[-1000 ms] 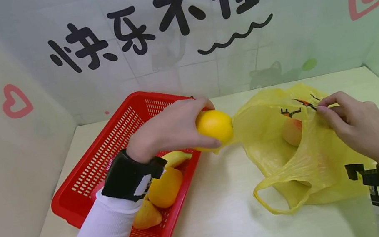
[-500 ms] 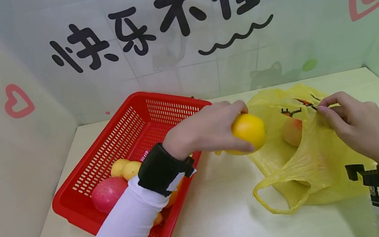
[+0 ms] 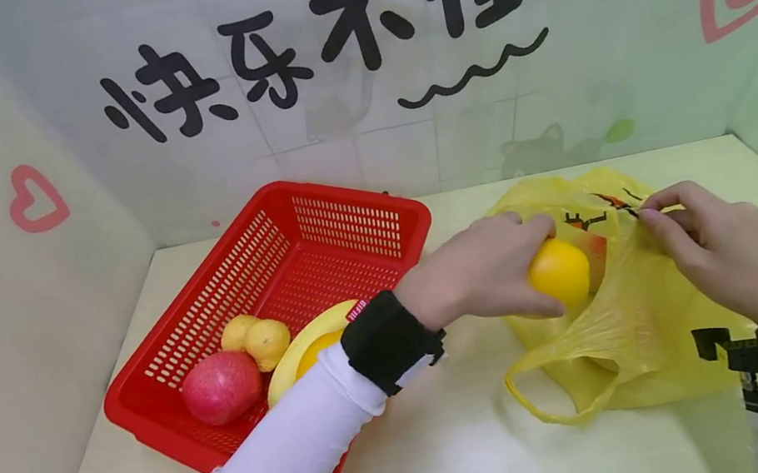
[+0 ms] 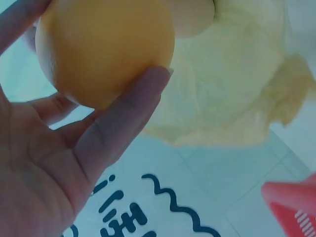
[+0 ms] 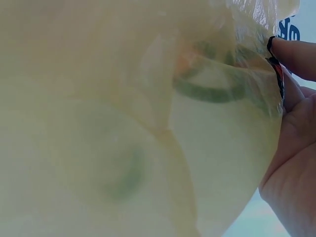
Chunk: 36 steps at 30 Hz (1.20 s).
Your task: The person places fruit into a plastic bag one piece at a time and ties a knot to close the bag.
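Observation:
My left hand [image 3: 484,273] grips a round yellow-orange fruit, which looks like an orange [image 3: 560,272], at the mouth of the yellow plastic bag [image 3: 657,348]. In the left wrist view the thumb and fingers curl round the orange [image 4: 106,49]. Behind it, inside the bag, a peach-coloured fruit [image 4: 190,17] shows partly. With thumb and forefinger my right hand [image 3: 725,256] pinches the bag's printed edge and holds it up. In the right wrist view the bag [image 5: 222,143] fills most of the picture, with the fingers at its edge.
A red plastic basket [image 3: 346,221] stands left of the bag. It holds a red round fruit [image 3: 223,386], two small yellow fruits [image 3: 267,343], a banana [image 3: 303,347] and another orange fruit [image 3: 316,353], partly behind my left arm. A printed wall rises behind the table [image 3: 461,442].
My left hand has carried the orange rightward from above the basket's edge to the bag's mouth, partly covering the peach-coloured fruit. My right hand keeps its pinch on the bag and has barely moved.

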Available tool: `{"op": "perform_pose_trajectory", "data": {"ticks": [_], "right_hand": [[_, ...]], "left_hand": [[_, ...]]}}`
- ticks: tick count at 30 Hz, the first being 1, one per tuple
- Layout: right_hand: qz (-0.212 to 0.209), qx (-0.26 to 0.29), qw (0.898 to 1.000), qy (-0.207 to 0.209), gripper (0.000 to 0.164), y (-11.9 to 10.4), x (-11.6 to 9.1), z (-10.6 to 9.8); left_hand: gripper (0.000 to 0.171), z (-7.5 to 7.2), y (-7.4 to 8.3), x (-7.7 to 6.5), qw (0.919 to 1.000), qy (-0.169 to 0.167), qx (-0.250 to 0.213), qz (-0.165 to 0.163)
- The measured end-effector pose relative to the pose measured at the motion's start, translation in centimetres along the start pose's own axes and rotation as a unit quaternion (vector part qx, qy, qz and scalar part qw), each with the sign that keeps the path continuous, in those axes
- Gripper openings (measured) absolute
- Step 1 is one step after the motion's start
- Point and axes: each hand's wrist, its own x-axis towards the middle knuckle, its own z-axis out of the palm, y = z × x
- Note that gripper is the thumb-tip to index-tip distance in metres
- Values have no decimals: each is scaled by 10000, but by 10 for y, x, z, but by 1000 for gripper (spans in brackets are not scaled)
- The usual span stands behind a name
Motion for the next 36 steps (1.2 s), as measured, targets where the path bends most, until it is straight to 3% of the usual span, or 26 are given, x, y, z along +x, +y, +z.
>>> {"op": "perform_pose_trajectory", "data": {"ticks": [7, 12, 15, 20, 25, 30, 36], "right_hand": [[-17, -105, 9999, 114, 18, -2, 1, 3], [-29, -117, 9999, 120, 19, -3, 0, 4], [-65, -123, 9998, 135, 20, -5, 0, 5], [-158, -72, 9997, 145, 20, -7, 1, 7], [-197, -68, 9997, 147, 20, -7, 2, 8], [-237, -65, 9995, 189, 18, -8, 1, 7], [-253, -50, 9995, 177, 17, -7, 2, 6]], "left_hand": [[54, 18, 7, 21, 9988, 287, 248, -304], [60, 28, 7, 35, 9963, 351, 94, -783], [54, 33, 7, 42, 9945, 376, -114, -968], [38, 42, 4, 52, 9926, 492, -411, -1029], [37, 50, 4, 63, 9932, 540, -389, -958], [42, 52, 5, 74, 9926, 393, -443, -1058], [31, 54, 5, 84, 9886, 241, -758, -1277]]}}
